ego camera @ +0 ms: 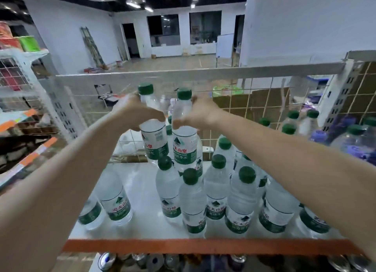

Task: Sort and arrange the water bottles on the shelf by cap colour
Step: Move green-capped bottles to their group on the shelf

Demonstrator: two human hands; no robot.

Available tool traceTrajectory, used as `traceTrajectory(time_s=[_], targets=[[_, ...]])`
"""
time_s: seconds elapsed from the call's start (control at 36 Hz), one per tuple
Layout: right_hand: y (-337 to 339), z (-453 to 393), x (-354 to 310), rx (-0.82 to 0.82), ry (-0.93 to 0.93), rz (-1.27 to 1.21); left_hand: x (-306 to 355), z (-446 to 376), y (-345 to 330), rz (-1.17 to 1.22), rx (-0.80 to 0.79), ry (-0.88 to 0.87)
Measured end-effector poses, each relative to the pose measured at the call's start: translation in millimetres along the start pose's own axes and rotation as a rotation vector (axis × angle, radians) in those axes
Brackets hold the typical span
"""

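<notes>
**Two green-capped bottles held above the shelf**

The left hand [135, 111] wraps its grip round the neck and shoulder of a green-capped water bottle [154, 135], fingers curled about the clear plastic just under the cap. The right hand [200, 114] is clamped the same way on a second green-capped bottle [184, 141]. Both bottles are upright and raised, side by side and nearly touching, in front of the wire mesh back panel [254, 100].

Below them the white shelf [142, 182] carries a cluster of standing bottles [219, 188], all clear, full of water, with green caps and green-and-white labels. Two more of the same kind [114, 202] stand apart at the front left, partly behind the left forearm. At the far right, beyond the right forearm, are further green-capped bottles [291, 125] and some bottles with purple labels [354, 147]; their caps are too blurred to tell.

An orange strip [203, 245] edges the shelf front. Beneath it, the tops of cans [106, 261] show on the lower level.
</notes>
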State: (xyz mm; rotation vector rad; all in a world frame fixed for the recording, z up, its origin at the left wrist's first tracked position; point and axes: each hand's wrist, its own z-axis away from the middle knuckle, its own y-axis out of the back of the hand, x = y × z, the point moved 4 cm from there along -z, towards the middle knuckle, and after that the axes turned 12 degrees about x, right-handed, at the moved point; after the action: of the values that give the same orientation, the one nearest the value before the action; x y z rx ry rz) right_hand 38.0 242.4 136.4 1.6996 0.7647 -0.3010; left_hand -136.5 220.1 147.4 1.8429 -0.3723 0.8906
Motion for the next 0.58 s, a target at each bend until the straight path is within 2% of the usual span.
traceTrajectory(time_s=[0.11, 0.28, 0.58], targets=[[-32, 3, 7, -0.14, -0.096, 0.011, -30, 5, -21, 0.012, -0.006, 0.068], [-63, 2, 13, -0.259, -0.217, 0.062, -64, 8, -49, 0.017, -0.008, 0.13], [-105, 15, 27, -0.351, -0.32, 0.06, -107, 17, -80, 0.104, -0.054, 0.232]])
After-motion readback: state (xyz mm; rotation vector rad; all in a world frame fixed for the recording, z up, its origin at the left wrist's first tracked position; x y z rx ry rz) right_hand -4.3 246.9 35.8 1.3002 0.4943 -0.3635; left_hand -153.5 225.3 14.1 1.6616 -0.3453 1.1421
